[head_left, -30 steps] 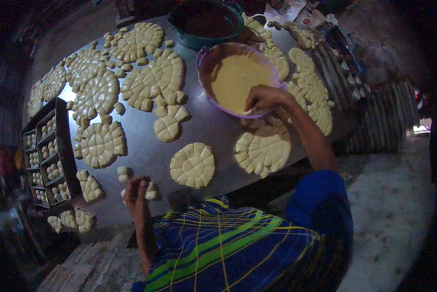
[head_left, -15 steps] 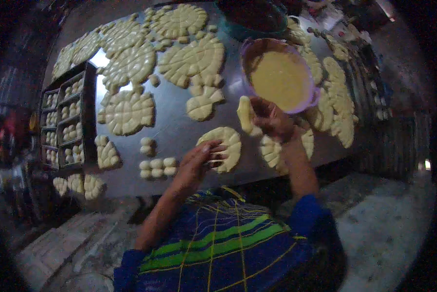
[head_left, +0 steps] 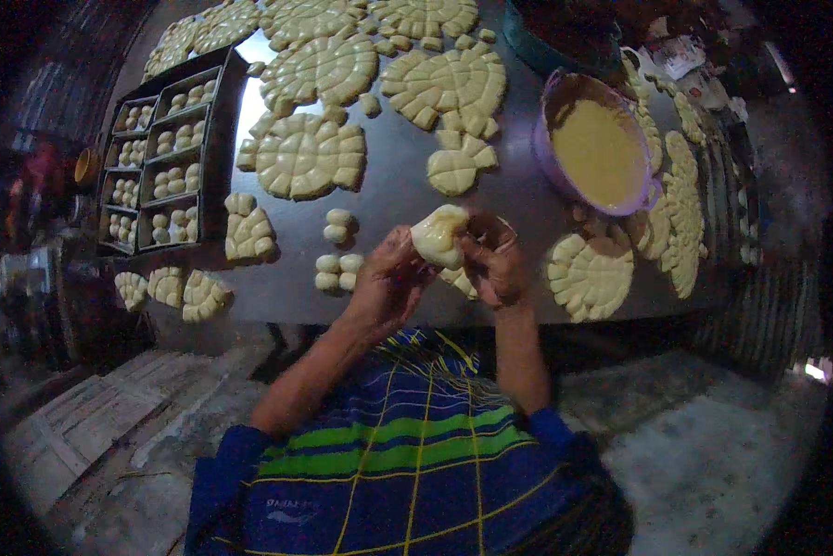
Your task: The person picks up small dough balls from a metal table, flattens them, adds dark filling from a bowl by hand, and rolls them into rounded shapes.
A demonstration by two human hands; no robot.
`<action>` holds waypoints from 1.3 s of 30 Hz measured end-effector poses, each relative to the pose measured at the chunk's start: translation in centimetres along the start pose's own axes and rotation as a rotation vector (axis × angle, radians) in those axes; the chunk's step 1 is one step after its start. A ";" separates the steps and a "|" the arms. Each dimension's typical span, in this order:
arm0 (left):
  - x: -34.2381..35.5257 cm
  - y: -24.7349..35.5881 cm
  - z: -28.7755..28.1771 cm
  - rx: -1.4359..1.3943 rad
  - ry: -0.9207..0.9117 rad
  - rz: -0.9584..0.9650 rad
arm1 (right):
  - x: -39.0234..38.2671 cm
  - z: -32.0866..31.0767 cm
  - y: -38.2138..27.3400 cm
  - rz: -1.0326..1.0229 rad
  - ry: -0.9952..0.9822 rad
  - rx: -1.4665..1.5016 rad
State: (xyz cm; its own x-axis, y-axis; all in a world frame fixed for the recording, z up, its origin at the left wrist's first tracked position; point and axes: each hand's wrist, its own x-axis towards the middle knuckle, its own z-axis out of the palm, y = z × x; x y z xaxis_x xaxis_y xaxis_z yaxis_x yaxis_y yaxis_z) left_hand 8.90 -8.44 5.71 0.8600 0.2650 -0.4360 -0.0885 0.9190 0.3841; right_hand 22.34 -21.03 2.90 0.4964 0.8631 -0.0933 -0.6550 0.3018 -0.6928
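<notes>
I have both hands closed on one lump [head_left: 438, 238] of pale dough, held up between them above the table [head_left: 393, 199], near its front edge. The left hand [head_left: 390, 278] grips the lump's left side, thumb up along it; its other fingers are partly hidden from me, so I cannot tell how each one sits. The right hand [head_left: 498, 259] pinches the right end, fingers bent, the thumb side toward the lump. The top of the lump looks wet and glossy to me, with a fold near the right fingers.

Below and behind the hands I make out part of a round [head_left: 460, 282], mostly covered. Just left of the left hand, small balls [head_left: 339, 264] of dough sit in touching groups. Right of the right hand lies a scored disc [head_left: 591, 278], and beyond it the purple bowl [head_left: 548, 153] holds a yellow mix [head_left: 597, 148].

Farther left, I see a dark tray [head_left: 214, 153] split into compartments, with dough balls in each. Between tray and hands lies a cut wedge [head_left: 249, 229]. Past all this, more cut slabs [head_left: 310, 156] spread over the table's far side, and a green tub [head_left: 555, 46] stands behind the bowl.
</notes>
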 end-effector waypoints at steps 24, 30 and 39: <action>-3.0 9.4 -5.3 0.895 -0.121 0.180 | 3.4 9.6 -1.6 -0.196 -0.356 -1.647; -1.0 9.1 -6.5 0.409 -0.085 -0.206 | 3.7 9.8 0.1 -0.552 -0.372 -1.702; -0.7 8.1 -6.8 0.124 -0.044 -0.078 | 2.0 13.8 5.0 -0.632 0.097 -1.761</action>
State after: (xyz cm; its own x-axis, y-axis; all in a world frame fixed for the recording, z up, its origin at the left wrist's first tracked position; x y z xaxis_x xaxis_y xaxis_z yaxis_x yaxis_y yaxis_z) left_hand 4.13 0.84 3.61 0.8832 0.1783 -0.4337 0.0404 0.8925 0.4493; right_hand 12.19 -12.18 9.07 0.4671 0.7633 0.4463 0.8456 -0.2381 -0.4777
